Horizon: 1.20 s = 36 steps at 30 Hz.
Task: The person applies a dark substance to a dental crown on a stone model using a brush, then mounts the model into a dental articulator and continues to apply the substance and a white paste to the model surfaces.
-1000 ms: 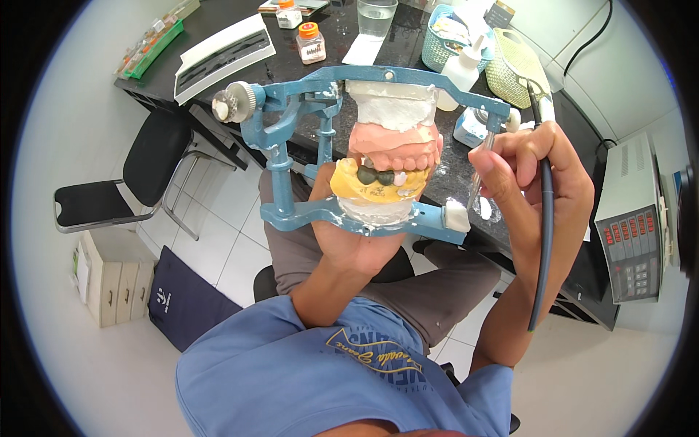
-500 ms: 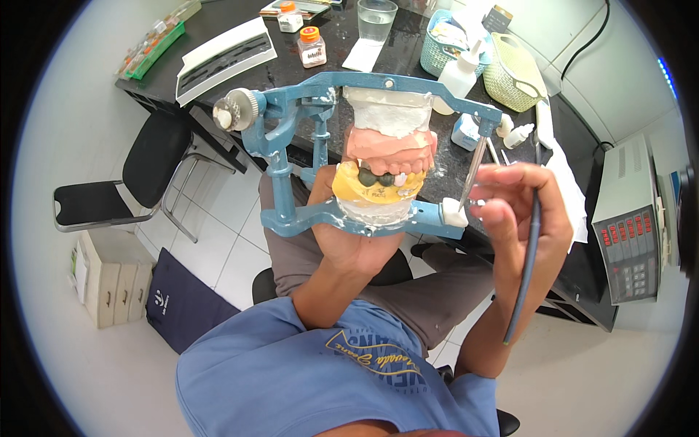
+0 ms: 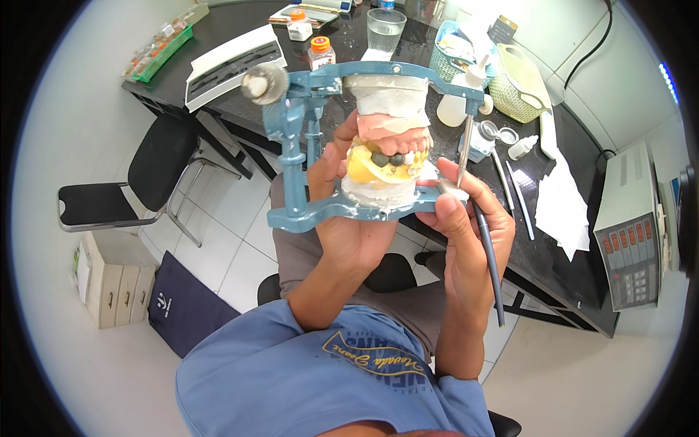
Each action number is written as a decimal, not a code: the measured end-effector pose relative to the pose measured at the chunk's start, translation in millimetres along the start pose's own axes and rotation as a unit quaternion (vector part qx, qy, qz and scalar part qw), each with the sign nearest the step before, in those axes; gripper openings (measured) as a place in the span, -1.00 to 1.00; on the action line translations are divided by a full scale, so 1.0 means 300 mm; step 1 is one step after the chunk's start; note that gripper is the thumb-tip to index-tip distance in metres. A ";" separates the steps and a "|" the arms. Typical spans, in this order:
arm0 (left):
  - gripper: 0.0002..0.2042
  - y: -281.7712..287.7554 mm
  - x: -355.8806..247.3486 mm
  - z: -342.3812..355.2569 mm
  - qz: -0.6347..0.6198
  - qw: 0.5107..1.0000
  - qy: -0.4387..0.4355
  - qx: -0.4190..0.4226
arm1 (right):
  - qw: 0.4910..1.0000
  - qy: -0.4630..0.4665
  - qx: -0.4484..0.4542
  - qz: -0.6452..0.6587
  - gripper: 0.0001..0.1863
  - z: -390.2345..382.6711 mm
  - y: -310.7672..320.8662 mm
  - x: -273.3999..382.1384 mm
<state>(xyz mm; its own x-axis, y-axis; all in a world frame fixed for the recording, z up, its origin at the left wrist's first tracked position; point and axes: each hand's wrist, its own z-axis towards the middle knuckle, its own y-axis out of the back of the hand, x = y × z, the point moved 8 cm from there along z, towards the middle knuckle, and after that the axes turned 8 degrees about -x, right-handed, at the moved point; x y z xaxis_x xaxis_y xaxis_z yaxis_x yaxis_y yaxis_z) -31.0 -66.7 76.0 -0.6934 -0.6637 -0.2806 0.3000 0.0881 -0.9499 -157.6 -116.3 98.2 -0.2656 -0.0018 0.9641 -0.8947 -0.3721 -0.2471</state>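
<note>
Right hand (image 3: pixel 477 231) now at articulator's lower arm (image 3: pixel 402 212)

Artic. frame (image 3: pixel 293 175) ptd. metal; plaster (image 3: pixel 386 100) matt, rough; tabletop (image 3: pixel 226 25) v. glossy

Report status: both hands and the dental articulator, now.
Left hand holds blue dental articulator from below. Right hand at its lower arm's free end, slim dark-handled tool in grip. Pink upper cast above yellow lower cast. No obstruction seen.

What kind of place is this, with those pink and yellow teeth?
Probably a dental workshop, where model teeth are worked on. You can tell by the pink and yellow tooth models mounted in a blue metal frame, and the slim dark-handled tool in the right hand.
</note>
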 end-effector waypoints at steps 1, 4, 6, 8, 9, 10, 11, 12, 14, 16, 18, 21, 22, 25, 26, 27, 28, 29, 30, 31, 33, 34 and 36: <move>-0.45 -0.001 -0.006 0.007 0.028 1.000 0.001 0.000 | 1.000 0.001 0.003 0.003 -0.60 0.000 -0.013 -0.007; -0.28 -0.005 0.000 0.015 -0.024 0.999 0.027 -0.034 | 0.999 0.032 -0.017 0.021 -0.55 0.004 -0.023 -0.015; -0.24 -0.007 -0.001 0.021 -0.010 1.000 0.016 -0.012 | 0.997 0.055 -0.047 0.035 -0.54 0.005 -0.007 -0.015; -0.20 0.006 0.008 0.019 0.002 1.000 0.011 0.008 | 0.996 0.066 -0.045 0.043 -0.54 0.010 0.000 0.002; -0.18 0.019 0.004 0.008 -0.023 0.999 0.018 0.026 | 0.995 0.073 -0.038 0.053 -0.54 0.010 0.001 0.017; -0.15 0.027 -0.005 -0.001 -0.047 0.998 0.025 0.043 | 0.995 0.073 -0.038 0.055 -0.54 0.010 0.007 0.027; -0.15 0.041 -0.030 -0.005 -0.046 0.998 0.025 0.044 | 0.994 0.073 -0.048 0.058 -0.57 0.010 0.020 0.036; -0.16 0.051 -0.097 -0.009 0.005 0.999 -0.018 0.049 | 0.994 0.074 -0.054 0.065 -0.60 0.010 0.022 0.046; -0.22 0.095 -0.225 0.005 0.149 0.980 -0.130 0.003 | 0.990 0.106 -0.074 0.048 -0.59 0.009 0.049 0.060; -0.32 0.088 -0.413 0.043 0.321 0.909 -0.258 -0.061 | 0.989 0.124 -0.067 0.033 -0.58 0.000 0.062 0.075; -0.36 -0.012 -0.496 0.097 0.440 0.845 -0.302 -0.028 | 0.989 0.130 -0.064 -0.007 -0.57 -0.005 0.099 0.068; -0.21 -0.246 -0.438 0.138 0.567 0.783 -0.235 0.104 | 0.987 0.146 -0.056 -0.031 -0.59 -0.021 0.117 0.065; -0.09 -0.300 -0.379 0.136 0.635 0.727 -0.176 0.192 | 0.988 0.147 -0.029 -0.026 -0.60 -0.031 0.100 0.069; 0.12 -0.307 -0.243 0.121 0.704 0.624 0.036 0.337 | 0.986 0.166 -0.012 -0.003 -0.64 -0.058 0.086 0.068; 0.15 -0.287 -0.236 0.136 0.683 0.641 0.056 0.345 | 0.988 0.153 -0.010 -0.020 -0.64 -0.064 0.088 0.067; 0.15 -0.288 -0.236 0.128 0.683 0.641 0.057 0.344 | 0.989 0.146 -0.010 -0.028 -0.64 -0.067 0.091 0.061; 0.11 -0.282 -0.226 0.113 0.682 0.638 0.082 0.348 | 0.990 0.139 -0.009 -0.036 -0.64 -0.069 0.092 0.055; 0.07 -0.278 -0.216 0.102 0.680 0.634 0.108 0.352 | 0.989 0.146 -0.011 -0.032 -0.64 -0.069 0.096 0.045; -0.03 -0.278 -0.223 0.105 0.680 0.636 0.120 0.343 | 0.989 0.147 -0.012 -0.032 -0.64 -0.070 0.097 0.043; -0.03 -0.277 -0.219 0.112 0.679 0.638 0.123 0.342 | 0.988 0.149 -0.013 -0.031 -0.64 -0.070 0.100 0.042; -0.12 -0.264 -0.197 0.122 0.702 0.603 0.136 0.352 | 0.983 0.141 -0.013 -0.117 -0.63 -0.063 0.095 0.045; -0.19 -0.242 -0.203 0.140 0.719 0.607 0.144 0.308 | 0.980 0.140 -0.013 -0.142 -0.62 -0.060 0.093 0.044; -0.20 -0.239 -0.213 0.139 0.716 0.615 0.125 0.305 | 0.982 0.149 -0.009 -0.111 -0.60 -0.057 0.085 0.036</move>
<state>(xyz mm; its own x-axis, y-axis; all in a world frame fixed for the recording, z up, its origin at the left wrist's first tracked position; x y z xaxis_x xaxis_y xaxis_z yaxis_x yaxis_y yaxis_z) 18.9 -61.5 167.7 0.5118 -0.0886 -0.8545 0.8580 0.1035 0.5032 -189.5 -110.0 100.6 -0.1537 0.3515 0.9235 -0.9480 -0.3162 -0.0374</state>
